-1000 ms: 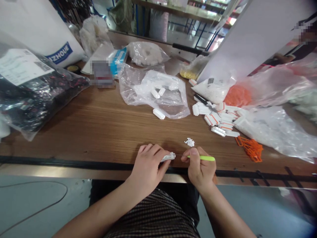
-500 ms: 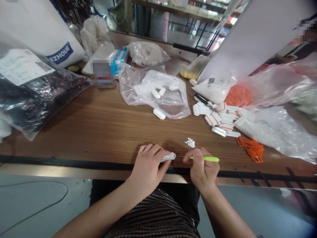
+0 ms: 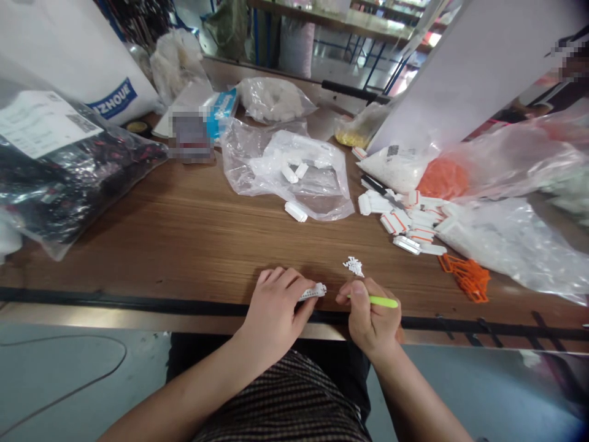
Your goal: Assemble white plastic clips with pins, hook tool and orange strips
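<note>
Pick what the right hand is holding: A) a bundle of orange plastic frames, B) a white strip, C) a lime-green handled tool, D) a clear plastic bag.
C: the right hand pinches the lime-green handled tool, while the white strip sits in the left hand.

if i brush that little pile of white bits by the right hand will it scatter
The white bits look tiny and loose, heaped on the smooth wooden table, so they would probably scatter easily. They are likely very light, and their size may make them fiddly for the right hand to pinch.
</note>
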